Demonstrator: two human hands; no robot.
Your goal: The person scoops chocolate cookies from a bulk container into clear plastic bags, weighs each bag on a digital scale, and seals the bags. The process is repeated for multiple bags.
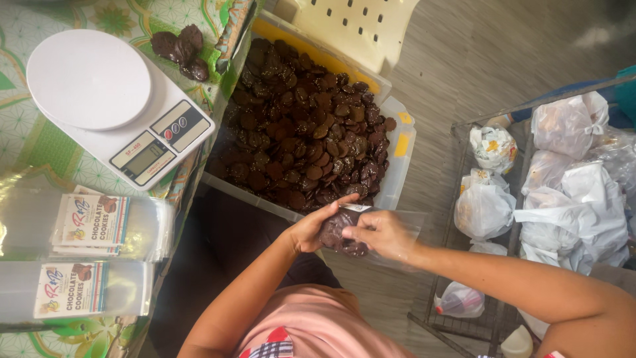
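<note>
Patterned surface (40,142) at left; clear bag (381,229) being held open by left hand (310,229), right hand (381,233) fingers pinching cookies (341,232) in, near bin (397,156).

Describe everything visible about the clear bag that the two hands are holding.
The clear bag is thin, see-through plastic, partly filled with dark brown round cookies bunched at its left end. Its empty, flat part sticks out to the right. The left hand cups the filled end from below and the right hand grips it from above. It is held in the air just in front of the big cookie tub.
</note>
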